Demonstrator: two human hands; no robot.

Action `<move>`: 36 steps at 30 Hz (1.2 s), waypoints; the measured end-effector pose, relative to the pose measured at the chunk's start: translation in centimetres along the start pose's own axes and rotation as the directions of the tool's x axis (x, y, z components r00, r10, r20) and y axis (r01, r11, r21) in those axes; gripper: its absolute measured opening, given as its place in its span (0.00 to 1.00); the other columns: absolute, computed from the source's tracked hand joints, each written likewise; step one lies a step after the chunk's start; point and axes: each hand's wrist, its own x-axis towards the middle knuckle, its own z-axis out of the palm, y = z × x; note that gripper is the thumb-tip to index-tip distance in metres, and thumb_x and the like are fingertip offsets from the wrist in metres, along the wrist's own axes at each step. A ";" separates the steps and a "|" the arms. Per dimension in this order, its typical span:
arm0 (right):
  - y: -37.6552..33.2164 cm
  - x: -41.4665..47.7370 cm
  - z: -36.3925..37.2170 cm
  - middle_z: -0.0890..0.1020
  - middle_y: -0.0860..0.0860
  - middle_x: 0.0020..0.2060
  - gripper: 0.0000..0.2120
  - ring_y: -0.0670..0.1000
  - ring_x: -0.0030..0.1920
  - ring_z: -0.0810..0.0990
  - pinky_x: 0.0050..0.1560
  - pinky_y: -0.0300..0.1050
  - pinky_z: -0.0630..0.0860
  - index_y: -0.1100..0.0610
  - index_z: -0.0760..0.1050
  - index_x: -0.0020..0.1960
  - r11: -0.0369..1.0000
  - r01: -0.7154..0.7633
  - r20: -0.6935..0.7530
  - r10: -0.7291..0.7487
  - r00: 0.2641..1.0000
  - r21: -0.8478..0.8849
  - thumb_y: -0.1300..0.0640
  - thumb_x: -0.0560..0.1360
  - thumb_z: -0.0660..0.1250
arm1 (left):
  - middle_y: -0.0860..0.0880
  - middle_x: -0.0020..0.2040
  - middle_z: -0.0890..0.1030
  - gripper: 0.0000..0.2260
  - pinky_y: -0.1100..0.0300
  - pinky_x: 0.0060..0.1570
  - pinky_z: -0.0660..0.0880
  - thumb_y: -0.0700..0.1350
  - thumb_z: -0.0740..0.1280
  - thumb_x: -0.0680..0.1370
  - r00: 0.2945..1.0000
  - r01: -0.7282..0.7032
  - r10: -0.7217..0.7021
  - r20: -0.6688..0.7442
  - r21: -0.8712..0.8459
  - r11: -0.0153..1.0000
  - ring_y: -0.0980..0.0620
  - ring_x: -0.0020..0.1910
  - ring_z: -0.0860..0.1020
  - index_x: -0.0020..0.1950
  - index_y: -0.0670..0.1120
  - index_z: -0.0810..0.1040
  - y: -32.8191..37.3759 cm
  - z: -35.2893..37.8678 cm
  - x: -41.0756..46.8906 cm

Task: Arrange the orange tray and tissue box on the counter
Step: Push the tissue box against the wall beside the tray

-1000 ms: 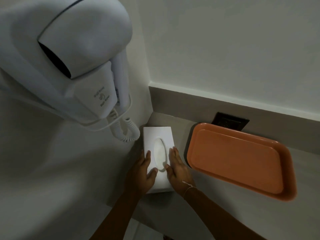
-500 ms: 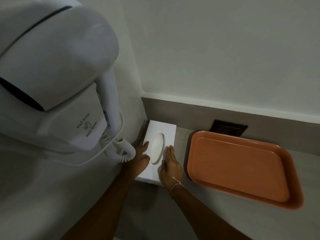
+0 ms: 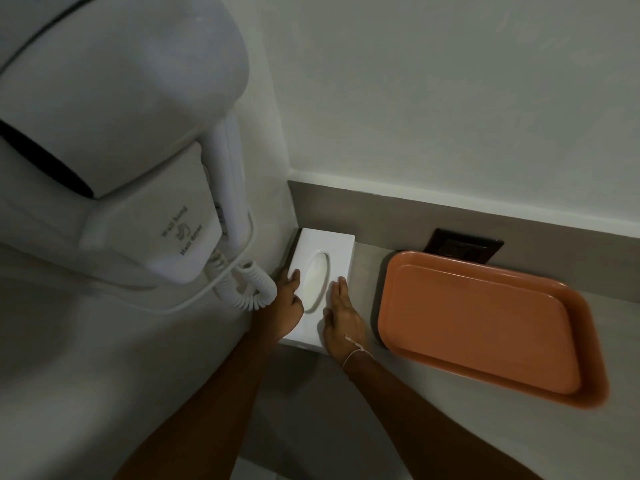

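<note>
I count one tissue box (image 3: 323, 271), one orange tray (image 3: 485, 323) and two hands on the grey counter (image 3: 346, 427). My left hand (image 3: 285, 306) lies flat along the box's left edge, fingers straight, thumb on the lid beside the oval slot. My right hand (image 3: 341, 320) rests flat on the lid's right side, fingers together and extended; neither hand is curled around anything, both simply press on the box. The box sits between them, its far end at the back splash, in the corner by the side wall. The tray lies to the right of my right hand, apart from the box, with bare counter between.

Above and left of my left hand hangs one white wall hair dryer (image 3: 114, 133); its coiled cord (image 3: 249, 289) droops just beside that hand's knuckles. One dark wall socket (image 3: 464, 247) sits beyond the tray, its lower edge hidden by the rim. The box's near left corner is covered by my left wrist. A thin string circles my right wrist.
</note>
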 end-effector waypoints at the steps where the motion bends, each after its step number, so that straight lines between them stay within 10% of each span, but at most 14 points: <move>1: 0.3 -0.3 -0.1 0.50 0.50 0.80 0.28 0.56 0.72 0.68 0.69 0.48 0.68 0.53 0.49 0.79 0.999 0.037 0.009 -0.037 0.999 -0.032 0.58 0.82 0.56 | 0.44 0.79 0.58 0.25 0.45 0.74 0.61 0.39 0.59 0.80 0.999 -0.010 0.012 -0.039 0.060 0.998 0.41 0.76 0.60 0.76 0.47 0.58 0.3 -0.1 -0.7; 8: 5.0 -6.4 -0.5 0.43 0.49 0.79 0.28 0.49 0.78 0.47 0.76 0.46 0.54 0.50 0.43 0.79 0.912 0.343 0.117 -0.324 0.939 -0.226 0.51 0.83 0.51 | 0.37 0.78 0.55 0.26 0.43 0.75 0.57 0.49 0.56 0.80 0.931 0.020 0.000 -0.364 0.052 0.998 0.39 0.78 0.53 0.76 0.42 0.57 -1.6 4.7 -12.4; 16: 7.0 -9.8 1.2 0.55 0.61 0.77 0.36 0.58 0.78 0.51 0.76 0.57 0.56 0.62 0.50 0.78 0.755 0.456 0.294 -0.354 0.888 -0.470 0.56 0.74 0.59 | 0.35 0.76 0.61 0.29 0.39 0.72 0.61 0.53 0.52 0.78 0.983 0.099 -0.060 -0.173 0.231 0.968 0.35 0.75 0.60 0.75 0.39 0.60 -3.7 9.9 -17.7; 36: 4.0 -6.5 2.8 0.40 0.60 0.78 0.41 0.58 0.78 0.40 0.77 0.54 0.36 0.59 0.36 0.78 0.760 0.394 0.303 -0.267 0.915 -0.517 0.60 0.73 0.58 | 0.35 0.74 0.65 0.29 0.39 0.71 0.64 0.55 0.51 0.78 0.995 0.074 -0.046 -0.085 0.359 0.930 0.36 0.74 0.63 0.73 0.39 0.65 -3.5 8.7 -17.7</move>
